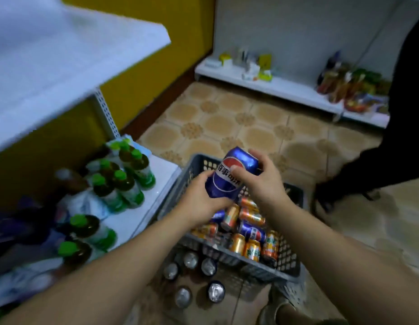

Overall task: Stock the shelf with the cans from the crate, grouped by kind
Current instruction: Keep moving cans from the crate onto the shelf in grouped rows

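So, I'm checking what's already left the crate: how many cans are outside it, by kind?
Blue cola can, gripped by left hand and right hand: 1
Upright floor cans, kind unreadable: 5
Total: 6

The blue can (229, 174) gripped by the left hand (199, 202) and right hand (262, 181) bears the Pepsi globe and white Chinese lettering. 百事 reads clearly, and the characters after it are blurred. Below the hands, a second blue can (252, 231) in the crate (227, 256) shows the same globe. Labels on the orange cans (252, 250) beside it and on the green-capped bottles (131, 184) left of the left hand cannot be read.
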`<state>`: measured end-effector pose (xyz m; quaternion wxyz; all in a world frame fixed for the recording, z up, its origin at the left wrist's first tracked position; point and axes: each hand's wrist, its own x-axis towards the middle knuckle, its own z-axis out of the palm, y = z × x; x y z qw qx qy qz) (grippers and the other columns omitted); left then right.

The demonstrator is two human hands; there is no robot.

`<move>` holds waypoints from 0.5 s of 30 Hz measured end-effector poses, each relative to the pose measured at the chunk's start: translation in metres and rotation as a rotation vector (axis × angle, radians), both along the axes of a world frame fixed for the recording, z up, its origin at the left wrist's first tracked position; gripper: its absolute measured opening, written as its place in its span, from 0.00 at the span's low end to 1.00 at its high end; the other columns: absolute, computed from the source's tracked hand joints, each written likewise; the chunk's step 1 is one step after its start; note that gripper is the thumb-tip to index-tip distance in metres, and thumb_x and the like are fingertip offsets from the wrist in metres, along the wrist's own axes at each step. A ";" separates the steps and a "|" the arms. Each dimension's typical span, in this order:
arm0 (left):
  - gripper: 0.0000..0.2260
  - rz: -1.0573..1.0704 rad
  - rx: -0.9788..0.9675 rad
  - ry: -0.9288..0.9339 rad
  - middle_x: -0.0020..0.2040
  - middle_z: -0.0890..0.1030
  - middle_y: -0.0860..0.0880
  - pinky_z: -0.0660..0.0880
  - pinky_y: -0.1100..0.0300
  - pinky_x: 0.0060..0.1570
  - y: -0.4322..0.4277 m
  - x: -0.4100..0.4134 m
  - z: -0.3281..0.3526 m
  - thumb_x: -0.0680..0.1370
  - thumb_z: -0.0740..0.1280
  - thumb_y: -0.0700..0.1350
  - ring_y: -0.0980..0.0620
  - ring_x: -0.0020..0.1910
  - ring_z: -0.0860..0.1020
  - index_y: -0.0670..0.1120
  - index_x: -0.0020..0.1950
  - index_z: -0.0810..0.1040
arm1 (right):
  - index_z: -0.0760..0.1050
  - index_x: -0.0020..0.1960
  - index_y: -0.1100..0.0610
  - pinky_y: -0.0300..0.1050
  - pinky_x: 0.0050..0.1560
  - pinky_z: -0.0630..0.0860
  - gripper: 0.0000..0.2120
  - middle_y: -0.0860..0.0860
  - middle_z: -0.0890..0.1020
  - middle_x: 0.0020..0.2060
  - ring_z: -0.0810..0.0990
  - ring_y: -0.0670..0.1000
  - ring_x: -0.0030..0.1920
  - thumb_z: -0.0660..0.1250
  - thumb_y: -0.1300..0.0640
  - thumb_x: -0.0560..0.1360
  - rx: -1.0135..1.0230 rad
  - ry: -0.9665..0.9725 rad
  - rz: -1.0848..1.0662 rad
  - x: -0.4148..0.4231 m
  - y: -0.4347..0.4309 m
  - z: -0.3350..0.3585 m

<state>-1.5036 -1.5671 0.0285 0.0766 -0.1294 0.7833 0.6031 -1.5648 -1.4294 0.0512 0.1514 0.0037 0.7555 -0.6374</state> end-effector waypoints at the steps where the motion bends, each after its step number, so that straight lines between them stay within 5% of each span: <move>1: 0.25 0.031 -0.006 0.034 0.46 0.75 0.61 0.72 0.76 0.37 -0.006 0.011 0.020 0.68 0.75 0.35 0.66 0.42 0.74 0.55 0.55 0.67 | 0.66 0.70 0.54 0.50 0.58 0.78 0.32 0.51 0.77 0.59 0.79 0.49 0.55 0.75 0.56 0.70 -0.020 0.020 0.019 0.009 -0.010 0.020; 6: 0.26 0.115 -0.033 0.116 0.53 0.77 0.59 0.73 0.72 0.43 -0.049 0.082 0.108 0.70 0.75 0.39 0.64 0.50 0.76 0.52 0.61 0.67 | 0.69 0.61 0.50 0.31 0.40 0.77 0.24 0.46 0.78 0.52 0.79 0.41 0.46 0.76 0.57 0.70 -0.083 0.211 0.195 0.062 -0.062 0.114; 15: 0.34 0.376 -0.327 0.154 0.60 0.78 0.51 0.74 0.57 0.58 -0.144 0.254 0.217 0.68 0.76 0.48 0.55 0.57 0.77 0.48 0.70 0.66 | 0.71 0.60 0.49 0.48 0.46 0.80 0.24 0.50 0.79 0.53 0.81 0.52 0.50 0.77 0.57 0.68 -0.188 0.419 0.539 0.192 -0.171 0.233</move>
